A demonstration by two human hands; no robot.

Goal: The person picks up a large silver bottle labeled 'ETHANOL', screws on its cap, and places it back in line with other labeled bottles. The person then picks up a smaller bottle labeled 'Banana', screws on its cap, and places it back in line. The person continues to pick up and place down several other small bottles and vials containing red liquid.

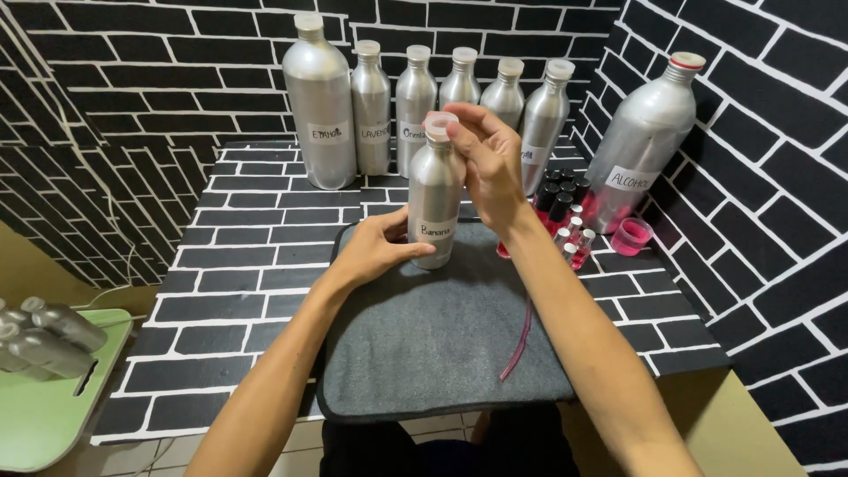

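Right hand (490,163) atop bottle cap (439,125)

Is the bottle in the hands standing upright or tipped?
Upright. The bottle stands on the grey mat; the left hand holds its base, and the right hand grips its cap.

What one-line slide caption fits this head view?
Left hand steadies a silver bottle on a grey mat while right hand grips its pink cap.

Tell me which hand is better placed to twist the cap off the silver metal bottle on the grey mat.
Right hand: its fingers already pinch the cap, while the left hand steadies the silver metal bottle.
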